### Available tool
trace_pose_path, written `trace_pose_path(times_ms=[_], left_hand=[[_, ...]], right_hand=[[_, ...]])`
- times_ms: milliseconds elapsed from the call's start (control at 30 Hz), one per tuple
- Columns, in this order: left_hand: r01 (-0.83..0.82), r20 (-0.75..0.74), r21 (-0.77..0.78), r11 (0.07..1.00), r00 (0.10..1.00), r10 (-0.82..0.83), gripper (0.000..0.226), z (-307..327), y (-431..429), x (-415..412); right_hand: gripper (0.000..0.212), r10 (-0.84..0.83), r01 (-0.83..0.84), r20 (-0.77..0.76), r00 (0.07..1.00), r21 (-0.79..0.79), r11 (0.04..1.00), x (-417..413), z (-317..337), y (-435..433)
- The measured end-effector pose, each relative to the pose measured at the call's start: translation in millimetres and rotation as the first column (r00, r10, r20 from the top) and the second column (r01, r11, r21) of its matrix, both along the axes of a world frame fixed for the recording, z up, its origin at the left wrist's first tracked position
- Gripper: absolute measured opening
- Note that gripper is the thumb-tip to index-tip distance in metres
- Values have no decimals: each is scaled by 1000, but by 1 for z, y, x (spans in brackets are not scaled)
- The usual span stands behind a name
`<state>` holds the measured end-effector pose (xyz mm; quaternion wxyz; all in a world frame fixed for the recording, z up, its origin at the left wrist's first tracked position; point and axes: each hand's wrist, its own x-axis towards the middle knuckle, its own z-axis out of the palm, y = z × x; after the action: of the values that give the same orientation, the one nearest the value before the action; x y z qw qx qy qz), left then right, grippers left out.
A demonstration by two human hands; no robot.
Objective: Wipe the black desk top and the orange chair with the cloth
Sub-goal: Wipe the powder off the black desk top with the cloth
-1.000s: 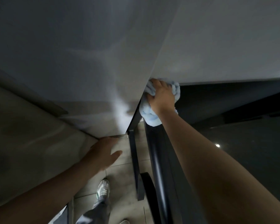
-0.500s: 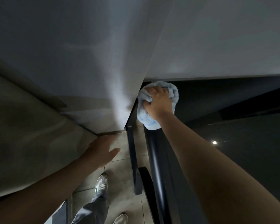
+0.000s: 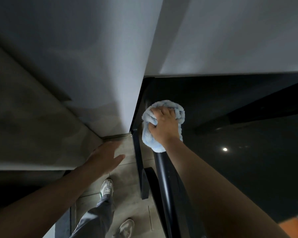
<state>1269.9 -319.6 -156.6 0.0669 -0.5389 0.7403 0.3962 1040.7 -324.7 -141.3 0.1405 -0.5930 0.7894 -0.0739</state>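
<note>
A: Item one: cloth (image 3: 150, 136). Quantity one, light blue, plush. We judge it soft, light and easily bunched, best held wadded in the palm.
B: Location?
A: Pressed on the black desk (image 3: 248, 169) near its far left corner, beside the grey wall (image 3: 93, 57). The right hand (image 3: 163, 123) has its fingers curled round it.
B: And the left hand (image 3: 104, 158)?
A: Fingers straight, holding nothing, out past the desk's edge.
B: Chairs?
A: We count one orange chair (image 3: 292, 229), a sliver at lower right. Shoes (image 3: 107, 187), two.
</note>
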Motion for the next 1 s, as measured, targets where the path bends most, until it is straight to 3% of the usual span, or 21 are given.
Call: trace_pose_path(times_ms=[333,533,1000], left_hand=[[20,59,3,1000,998,-21,59,11,46,5],[55,55,-17,998,997,-54,59,21,72,3],[108,0,-18,994,994,-108,56,34,135,-8]], right_hand=[[44,-15,14,-4,1000,-46,999,15,-7,84],[46,-37,38,16,999,-120,992,24,-6,137],[47,-31,36,39,999,-136,990,38,-5,248]])
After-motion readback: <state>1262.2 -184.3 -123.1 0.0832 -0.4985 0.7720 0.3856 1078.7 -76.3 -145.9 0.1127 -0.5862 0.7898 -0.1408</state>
